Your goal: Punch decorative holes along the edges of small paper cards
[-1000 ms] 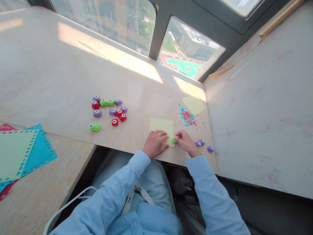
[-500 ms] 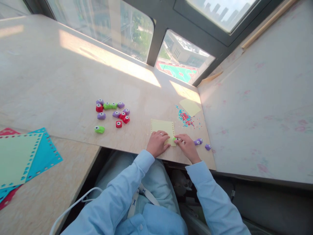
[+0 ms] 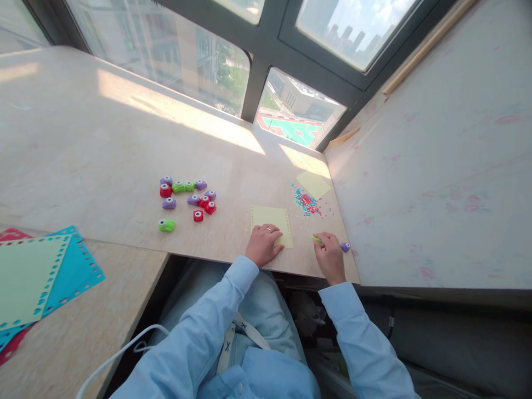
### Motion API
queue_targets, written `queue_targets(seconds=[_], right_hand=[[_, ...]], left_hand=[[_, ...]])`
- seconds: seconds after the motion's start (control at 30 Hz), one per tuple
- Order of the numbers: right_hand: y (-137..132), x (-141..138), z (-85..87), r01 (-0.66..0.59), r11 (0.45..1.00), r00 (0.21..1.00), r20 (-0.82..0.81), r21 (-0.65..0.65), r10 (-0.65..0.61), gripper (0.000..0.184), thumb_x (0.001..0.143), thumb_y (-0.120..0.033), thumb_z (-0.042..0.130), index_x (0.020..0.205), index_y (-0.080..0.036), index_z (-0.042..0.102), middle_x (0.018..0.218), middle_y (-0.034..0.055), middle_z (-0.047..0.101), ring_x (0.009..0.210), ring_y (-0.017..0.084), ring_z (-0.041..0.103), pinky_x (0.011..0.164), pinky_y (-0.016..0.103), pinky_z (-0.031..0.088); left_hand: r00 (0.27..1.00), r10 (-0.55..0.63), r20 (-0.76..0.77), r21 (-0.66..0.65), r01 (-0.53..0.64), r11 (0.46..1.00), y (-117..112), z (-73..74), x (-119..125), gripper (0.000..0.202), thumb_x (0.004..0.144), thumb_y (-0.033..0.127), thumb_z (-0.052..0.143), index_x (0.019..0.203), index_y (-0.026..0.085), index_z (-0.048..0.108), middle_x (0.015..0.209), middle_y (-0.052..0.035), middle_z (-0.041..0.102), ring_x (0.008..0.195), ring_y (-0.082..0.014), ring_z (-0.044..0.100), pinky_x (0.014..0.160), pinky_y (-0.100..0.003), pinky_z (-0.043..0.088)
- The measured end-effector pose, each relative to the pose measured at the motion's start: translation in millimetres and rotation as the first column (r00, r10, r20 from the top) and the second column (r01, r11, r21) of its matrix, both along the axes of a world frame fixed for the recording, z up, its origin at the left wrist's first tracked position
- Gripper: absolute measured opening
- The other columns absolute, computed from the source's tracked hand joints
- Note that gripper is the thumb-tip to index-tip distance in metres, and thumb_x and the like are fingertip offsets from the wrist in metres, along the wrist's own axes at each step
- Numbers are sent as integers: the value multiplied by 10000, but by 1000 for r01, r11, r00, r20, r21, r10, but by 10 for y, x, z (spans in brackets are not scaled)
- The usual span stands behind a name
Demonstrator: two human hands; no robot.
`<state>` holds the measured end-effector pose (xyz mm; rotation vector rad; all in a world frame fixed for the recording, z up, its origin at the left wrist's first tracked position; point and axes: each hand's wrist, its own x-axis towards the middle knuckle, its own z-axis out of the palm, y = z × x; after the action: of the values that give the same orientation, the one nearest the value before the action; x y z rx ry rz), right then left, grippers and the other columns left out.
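My left hand (image 3: 262,242) lies flat, fingers spread, on the near edge of a pale yellow sheet (image 3: 271,218) with punched holes along its sides. My right hand (image 3: 329,250) is off the sheet to the right, fingers curled over a small green punch (image 3: 316,239) on the stone counter (image 3: 124,144). A purple punch (image 3: 344,247) peeks out at the right of that hand. Whether other punches lie under the hand is hidden.
A cluster of several red, green and purple punches (image 3: 187,195) sits at centre left, one green punch (image 3: 166,225) apart. Paper confetti (image 3: 306,202) and a second yellow sheet (image 3: 313,184) lie beyond. Punched blue and green sheets (image 3: 37,271) rest on the lower ledge at left.
My right hand has carried the green punch off the yellow sheet's corner to the right, beside the purple punches. The left hand has stayed on the sheet. The camera has tilted up.
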<state>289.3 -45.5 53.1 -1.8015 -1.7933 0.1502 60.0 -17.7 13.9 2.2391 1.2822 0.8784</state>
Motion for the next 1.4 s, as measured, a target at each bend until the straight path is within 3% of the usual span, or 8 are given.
queue_targets(seconds=[0.17, 0.3, 0.53, 0.67, 0.77, 1.03, 1.23, 1.4], right_hand=[[-118, -241, -78, -144, 984, 982, -139, -101, 130, 268, 870, -323, 497, 989, -201, 704, 1041, 111, 640, 849, 217, 597, 769, 386, 516], [-159, -370, -184, -170, 978, 963, -231, -117, 140, 262, 875, -341, 506, 981, -186, 688, 1014, 102, 656, 859, 211, 602, 744, 354, 512], [-152, -382, -338, -88, 995, 955, -287, -50, 70, 274, 874, -408, 525, 907, -188, 684, 923, 87, 685, 820, 214, 607, 750, 363, 504], [-124, -414, -405, -49, 999, 966, -253, 8, 50, 298, 875, -439, 515, 887, -194, 685, 904, 91, 686, 785, 216, 609, 736, 370, 507], [-111, -447, -432, -25, 999, 983, -179, 48, 34, 313, 888, -437, 491, 887, -197, 691, 904, 96, 685, 748, 210, 601, 730, 370, 499], [-109, -446, -484, -40, 990, 994, -97, 135, 53, 292, 901, -394, 482, 871, -193, 692, 870, 96, 677, 699, 211, 586, 713, 370, 484], [-107, -450, -512, -43, 983, 994, -93, 177, 61, 277, 905, -375, 489, 863, -192, 692, 857, 102, 677, 691, 219, 591, 716, 374, 482], [-86, -426, -566, -42, 971, 996, -63, 237, 59, 307, 916, -386, 488, 856, -169, 696, 834, 100, 678, 684, 207, 594, 697, 346, 479]], left_hand=[[997, 2, 75, 141, -12, 990, -44, 28, 29, 138, 874, 225, 615, 985, 184, 686, 1038, -92, 692, 1087, -231, 598, 897, -408, 450], [958, 93, 273, 245, -163, 956, -145, 124, -91, 141, 904, 193, 542, 882, 194, 681, 914, -59, 711, 983, -186, 631, 877, -369, 479], [778, 451, 438, 159, -561, 813, -235, 280, -960, 152, 900, 266, 549, 896, 184, 677, 946, -74, 715, 916, -184, 661, 796, -338, 529], [653, 666, 360, 96, -736, 670, -241, 270, -1481, 166, 869, 271, 539, 899, 173, 669, 936, -82, 704, 875, -200, 651, 680, -306, 514], [611, 735, 293, 34, -775, 631, -260, 218, -1675, 173, 815, 250, 552, 937, 173, 649, 969, -89, 685, 792, -192, 651, 609, -287, 497], [670, 685, 285, -34, -707, 706, -308, 53, -1477, 258, 812, 201, 523, 1054, 160, 605, 1026, -109, 652, 856, -203, 659, 659, -308, 534], [603, 764, 228, 6, -786, 618, -272, -61, -1367, 346, 791, 161, 550, 1137, 168, 565, 1109, -125, 615, 767, -187, 651, 743, -353, 545], [535, 840, 88, 74, -845, 530, -184, -104, -1334, 398, 812, 205, 578, 1208, 171, 552, 1116, -128, 641, 886, -243, 661, 843, -391, 523]])
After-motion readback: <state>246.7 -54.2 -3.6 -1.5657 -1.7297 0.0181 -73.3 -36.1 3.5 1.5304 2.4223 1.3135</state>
